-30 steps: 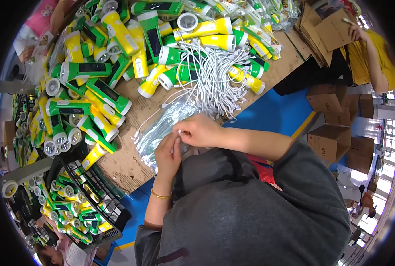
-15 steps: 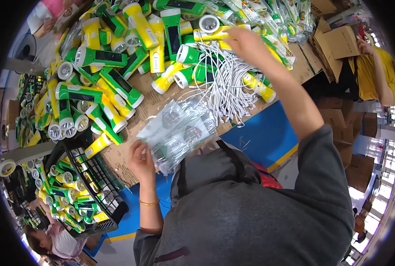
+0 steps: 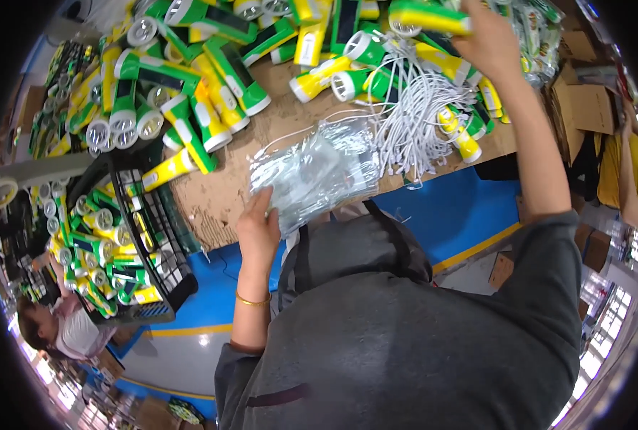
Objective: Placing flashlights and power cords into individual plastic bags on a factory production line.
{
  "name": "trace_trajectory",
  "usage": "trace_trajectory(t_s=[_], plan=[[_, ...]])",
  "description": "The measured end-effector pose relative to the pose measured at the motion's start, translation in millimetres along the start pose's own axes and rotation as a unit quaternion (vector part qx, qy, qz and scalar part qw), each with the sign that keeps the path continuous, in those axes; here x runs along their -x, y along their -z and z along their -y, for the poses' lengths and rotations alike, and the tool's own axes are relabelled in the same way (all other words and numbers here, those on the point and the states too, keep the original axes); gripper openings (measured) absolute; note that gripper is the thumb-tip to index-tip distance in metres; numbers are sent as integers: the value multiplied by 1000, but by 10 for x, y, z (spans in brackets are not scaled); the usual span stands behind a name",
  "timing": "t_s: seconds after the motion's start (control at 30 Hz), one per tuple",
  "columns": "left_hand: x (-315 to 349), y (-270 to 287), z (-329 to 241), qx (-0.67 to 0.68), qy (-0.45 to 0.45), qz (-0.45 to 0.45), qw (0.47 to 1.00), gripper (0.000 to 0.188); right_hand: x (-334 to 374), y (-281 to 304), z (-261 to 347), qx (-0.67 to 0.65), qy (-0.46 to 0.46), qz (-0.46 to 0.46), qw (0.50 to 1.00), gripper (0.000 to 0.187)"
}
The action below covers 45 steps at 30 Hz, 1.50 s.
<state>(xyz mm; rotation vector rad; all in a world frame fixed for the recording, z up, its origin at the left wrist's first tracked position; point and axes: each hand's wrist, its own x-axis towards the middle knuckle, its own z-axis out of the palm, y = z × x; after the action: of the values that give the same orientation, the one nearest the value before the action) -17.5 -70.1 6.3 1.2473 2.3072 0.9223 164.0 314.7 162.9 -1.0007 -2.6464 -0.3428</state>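
My right hand (image 3: 489,44) is at the far right of the table, closed around a green-and-yellow flashlight (image 3: 433,18) blurred by motion. Close below it, a heap of white charging cables (image 3: 423,107) lies over several flashlights. At the near edge of the table, a stack of clear plastic bags (image 3: 326,168) lies flat and shiny. The fingers of my left hand (image 3: 257,226) pinch the left corner of these bags, thumb toward the near side. One loose white cable runs along the bags' far edge.
Green-and-yellow flashlights (image 3: 218,79) are piled across the far and left table. A black crate (image 3: 143,215) full of them stands at the left. Wrapped packets (image 3: 537,43) lie far right, beside cardboard boxes (image 3: 589,118). A person in yellow (image 3: 612,172) is at the right, another person (image 3: 68,326) lower left.
My right hand has moved farther away and now carries a flashlight. The view has shifted, and the printed pictures seen on the bag stack no longer show. My left hand stays at its corner.
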Motion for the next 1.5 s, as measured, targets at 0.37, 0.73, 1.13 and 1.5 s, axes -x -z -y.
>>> trace_trajectory(t_s=[0.37, 0.73, 1.13, 1.5], plan=[[-97, 51, -179, 163, -40, 99, 981, 58, 1242, -724, 1933, -497, 304, 176, 794, 39], [27, -122, -312, 59, -66, 28, 996, 49, 1152, -638, 1670, -416, 200, 201, 864, 20], [-48, -41, -248, 72, 16, 47, 996, 40, 604, -191, 845, -510, -215, -88, 828, 15], [-96, -82, -70, 63, -4, 57, 996, 48, 475, 203, 2048, -669, 92, -134, 725, 18]])
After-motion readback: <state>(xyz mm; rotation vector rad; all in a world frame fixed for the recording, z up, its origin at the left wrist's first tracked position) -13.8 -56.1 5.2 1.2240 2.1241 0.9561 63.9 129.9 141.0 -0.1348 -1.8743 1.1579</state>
